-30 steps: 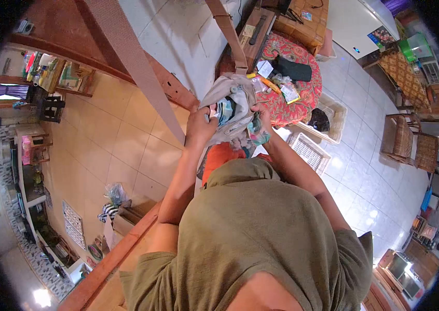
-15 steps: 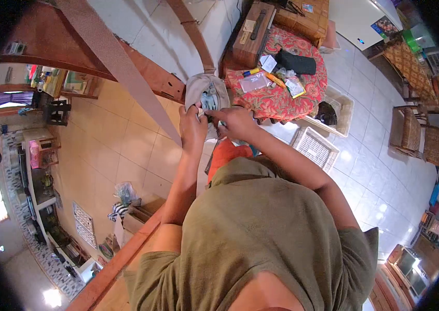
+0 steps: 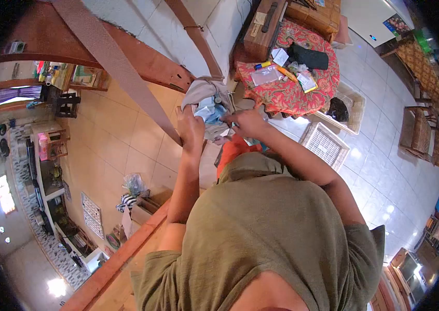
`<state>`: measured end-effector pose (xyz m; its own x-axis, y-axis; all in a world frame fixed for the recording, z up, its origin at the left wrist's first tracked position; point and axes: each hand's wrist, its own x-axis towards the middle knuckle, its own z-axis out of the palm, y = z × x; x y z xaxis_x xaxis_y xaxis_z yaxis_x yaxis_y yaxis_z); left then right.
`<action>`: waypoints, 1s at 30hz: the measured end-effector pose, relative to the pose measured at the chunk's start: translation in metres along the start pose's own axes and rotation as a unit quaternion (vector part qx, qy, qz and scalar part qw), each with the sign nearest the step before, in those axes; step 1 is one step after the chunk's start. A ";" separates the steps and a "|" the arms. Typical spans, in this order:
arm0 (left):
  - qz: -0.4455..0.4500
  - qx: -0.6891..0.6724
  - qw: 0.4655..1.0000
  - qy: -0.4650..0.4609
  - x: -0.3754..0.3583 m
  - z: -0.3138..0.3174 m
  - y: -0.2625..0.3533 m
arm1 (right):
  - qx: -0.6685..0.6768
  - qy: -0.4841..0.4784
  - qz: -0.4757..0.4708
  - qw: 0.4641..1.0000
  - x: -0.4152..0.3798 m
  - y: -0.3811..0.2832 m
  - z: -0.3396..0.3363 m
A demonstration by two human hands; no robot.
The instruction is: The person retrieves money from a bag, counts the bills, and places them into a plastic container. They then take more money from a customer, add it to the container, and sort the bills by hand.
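Note:
A greyish-beige fabric bag point(image 3: 197, 93) with long straps point(image 3: 126, 67) hangs in front of me. Its mouth is spread wide, and light blue, crumpled contents point(image 3: 211, 111) show inside; I cannot make out their kind. My left hand point(image 3: 191, 127) is closed on the left edge of the bag's opening. On the opposite side, my right hand point(image 3: 248, 123) has its fingers closed at the right edge of the opening. The fingertips of both hands are partly hidden by the fabric and the hands themselves.
To the right stands a round table with a red patterned cloth point(image 3: 328, 96), bearing a dark pouch point(image 3: 309, 56), a clear plastic packet point(image 3: 266, 76) and small items. White plastic baskets point(image 3: 326, 145) are on the tiled floor. A brown wooden beam point(image 3: 141, 54) runs left of the bag.
My hands have moved apart, and the bag's mouth is wider. More of the light blue contents shows. The view has shifted slightly.

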<state>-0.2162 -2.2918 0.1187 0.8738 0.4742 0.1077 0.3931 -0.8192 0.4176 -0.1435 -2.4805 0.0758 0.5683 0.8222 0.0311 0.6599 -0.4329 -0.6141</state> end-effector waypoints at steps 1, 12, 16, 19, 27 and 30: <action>0.001 0.000 1.000 -0.004 -0.001 0.001 -0.001 | -0.005 -0.010 -0.034 0.999 -0.003 0.001 0.003; 0.045 -0.043 0.998 0.022 -0.010 0.000 0.008 | 0.016 -0.022 -0.030 0.999 -0.017 0.007 -0.004; 0.083 -0.057 0.995 0.006 -0.019 -0.006 0.017 | 0.039 0.042 0.006 0.998 -0.024 -0.002 -0.013; 0.052 -0.092 0.994 -0.026 -0.023 -0.006 0.026 | 0.110 0.138 -0.026 0.984 -0.016 -0.023 -0.025; 0.061 -0.096 0.993 -0.027 -0.025 -0.007 0.030 | -0.033 0.112 -0.083 0.990 -0.010 0.003 -0.021; 0.053 -0.075 0.995 -0.030 -0.029 -0.007 0.024 | -0.021 0.092 -0.087 0.992 -0.029 0.004 -0.024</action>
<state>-0.2339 -2.3227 0.1320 0.9254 0.3641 0.1054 0.2552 -0.8040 0.5371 -0.1449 -2.5149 0.0915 0.5223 0.8058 0.2793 0.7730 -0.3091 -0.5540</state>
